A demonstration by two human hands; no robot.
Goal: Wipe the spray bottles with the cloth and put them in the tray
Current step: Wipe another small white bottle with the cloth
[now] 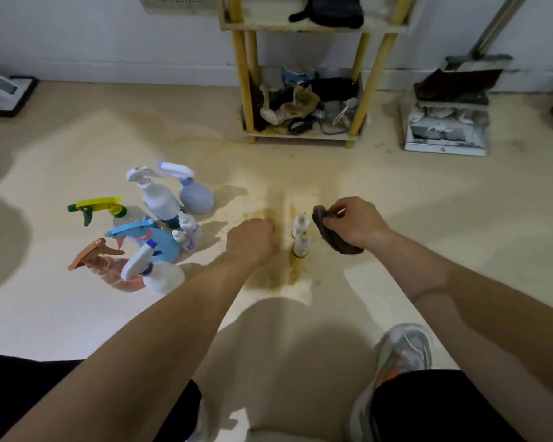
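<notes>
The right grip [355, 224] pinches a dark, crumpled cloth [332, 239] just above the floor [412, 199]. The left grip [253, 240] is curled knuckles-up; its palm is hidden, so I cannot tell whether it holds anything. Between the two stand two small bottles [301, 245], white with pale caps, one behind the other on a yellowish stain. Well to the left clusters a group of sprayers [160, 199], upright and close together: white, lavender, blue, an orange-tinted one and a clear one with a yellow-green trigger. A shelf [300, 135] stands at the back wall.
</notes>
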